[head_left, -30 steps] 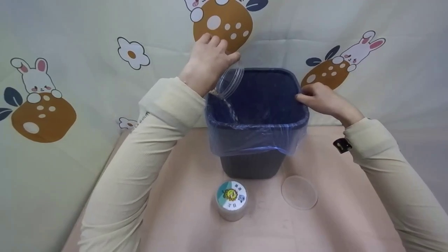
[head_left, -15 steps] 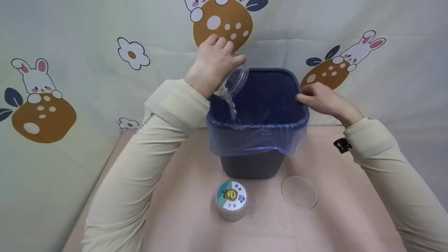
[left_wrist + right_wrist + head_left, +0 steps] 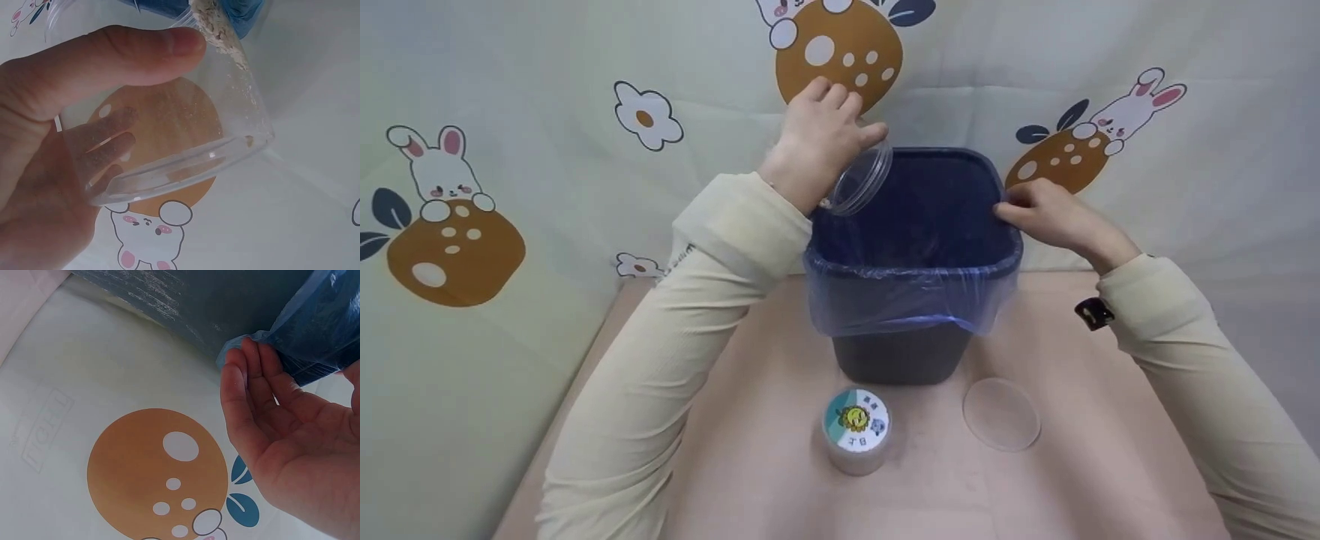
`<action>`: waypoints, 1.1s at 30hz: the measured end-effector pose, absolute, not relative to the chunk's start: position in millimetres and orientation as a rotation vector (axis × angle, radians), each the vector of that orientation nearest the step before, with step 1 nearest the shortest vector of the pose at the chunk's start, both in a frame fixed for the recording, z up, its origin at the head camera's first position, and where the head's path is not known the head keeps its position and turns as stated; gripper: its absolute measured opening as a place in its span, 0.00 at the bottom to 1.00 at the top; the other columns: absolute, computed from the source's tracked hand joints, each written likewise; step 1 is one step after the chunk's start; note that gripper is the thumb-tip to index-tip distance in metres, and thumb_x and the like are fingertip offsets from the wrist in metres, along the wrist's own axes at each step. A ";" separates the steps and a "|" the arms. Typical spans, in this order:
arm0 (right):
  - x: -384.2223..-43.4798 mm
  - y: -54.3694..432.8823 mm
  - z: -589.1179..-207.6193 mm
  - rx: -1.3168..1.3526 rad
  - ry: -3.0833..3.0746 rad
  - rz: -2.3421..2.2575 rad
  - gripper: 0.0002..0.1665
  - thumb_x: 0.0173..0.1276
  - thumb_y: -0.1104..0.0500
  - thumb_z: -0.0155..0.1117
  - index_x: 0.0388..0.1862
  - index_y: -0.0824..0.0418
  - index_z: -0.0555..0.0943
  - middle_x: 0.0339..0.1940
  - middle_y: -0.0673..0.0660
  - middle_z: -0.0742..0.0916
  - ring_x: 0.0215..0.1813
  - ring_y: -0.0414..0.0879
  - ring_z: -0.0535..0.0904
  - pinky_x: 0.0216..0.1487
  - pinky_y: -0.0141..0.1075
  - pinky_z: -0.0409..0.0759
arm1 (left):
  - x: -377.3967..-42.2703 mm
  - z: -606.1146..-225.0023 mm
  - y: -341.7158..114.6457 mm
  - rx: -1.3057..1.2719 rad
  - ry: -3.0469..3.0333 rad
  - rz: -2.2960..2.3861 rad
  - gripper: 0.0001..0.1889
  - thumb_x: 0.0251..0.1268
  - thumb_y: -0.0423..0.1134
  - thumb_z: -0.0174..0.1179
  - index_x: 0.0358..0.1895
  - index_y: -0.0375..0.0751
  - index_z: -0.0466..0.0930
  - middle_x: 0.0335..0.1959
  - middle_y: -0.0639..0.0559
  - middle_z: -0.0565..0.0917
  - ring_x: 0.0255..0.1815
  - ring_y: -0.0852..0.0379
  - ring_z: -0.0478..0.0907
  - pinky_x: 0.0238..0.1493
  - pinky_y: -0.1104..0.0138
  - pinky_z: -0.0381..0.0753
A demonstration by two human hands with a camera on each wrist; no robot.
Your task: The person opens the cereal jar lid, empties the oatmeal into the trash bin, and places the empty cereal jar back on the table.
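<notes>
My left hand [image 3: 819, 142] grips a clear plastic jar [image 3: 864, 180], tilted with its mouth over the left side of the bin. In the left wrist view, pale flaky crumbs [image 3: 216, 28] lie along the jar's wall near its mouth, and a thumb crosses the clear side. A dark trash can [image 3: 904, 356] stands upright, lined with a blue plastic bag [image 3: 900, 300] folded over its rim. At the can's right rim, my right hand [image 3: 1050, 214] holds the edge, thumb on the inner side. The right wrist view shows its fingers [image 3: 236, 391] against the bag's outer fold.
In front of the can sits a small lidded tub [image 3: 856, 435] with a sunflower label on top. A round clear lid [image 3: 1002, 414] lies flat to its right. Behind the can hangs a printed cloth [image 3: 720, 45] with rabbits and orange fruit shapes.
My left hand has moved slightly right with the jar. A stream of pale crumbs fell from the jar into the can and has thinned away. My right hand has stayed at the rim.
</notes>
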State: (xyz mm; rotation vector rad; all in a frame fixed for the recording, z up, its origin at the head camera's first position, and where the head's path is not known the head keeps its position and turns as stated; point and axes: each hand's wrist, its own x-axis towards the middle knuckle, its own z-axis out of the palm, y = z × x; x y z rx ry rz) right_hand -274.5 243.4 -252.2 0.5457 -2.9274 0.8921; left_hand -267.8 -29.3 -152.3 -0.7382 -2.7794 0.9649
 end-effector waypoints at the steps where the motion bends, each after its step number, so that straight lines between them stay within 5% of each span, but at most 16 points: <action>1: -274.6 243.4 -252.4 0.543 -2.926 0.887 0.16 0.71 0.58 0.51 0.30 0.68 0.78 0.21 0.53 0.72 0.24 0.48 0.67 0.27 0.37 0.62 | -268.1 -152.6 -28.7 -0.735 -2.781 0.968 0.39 0.55 0.29 0.65 0.67 0.58 0.57 0.58 0.40 0.66 0.58 0.43 0.61 0.64 0.54 0.55; 8: -274.7 243.6 -253.0 0.544 -2.930 0.897 0.16 0.72 0.57 0.50 0.30 0.67 0.78 0.21 0.54 0.73 0.25 0.48 0.67 0.27 0.37 0.62 | -270.3 -154.6 -24.7 -0.721 -2.778 0.993 0.33 0.64 0.24 0.54 0.67 0.59 0.58 0.61 0.40 0.64 0.60 0.43 0.59 0.65 0.54 0.52; 28: -276.9 243.8 -253.1 0.532 -2.922 0.874 0.16 0.71 0.57 0.51 0.27 0.65 0.76 0.20 0.52 0.72 0.24 0.47 0.67 0.27 0.36 0.62 | -267.9 -158.1 -16.1 -0.702 -2.729 1.142 0.40 0.62 0.28 0.60 0.71 0.61 0.53 0.70 0.39 0.58 0.68 0.41 0.54 0.70 0.53 0.47; 33: -276.6 244.1 -253.1 0.534 -2.920 0.876 0.16 0.71 0.57 0.51 0.27 0.65 0.76 0.19 0.52 0.71 0.23 0.46 0.66 0.26 0.36 0.61 | -266.8 -160.4 -12.7 -0.696 -2.712 1.165 0.35 0.69 0.27 0.52 0.72 0.62 0.53 0.72 0.40 0.56 0.69 0.41 0.52 0.70 0.53 0.45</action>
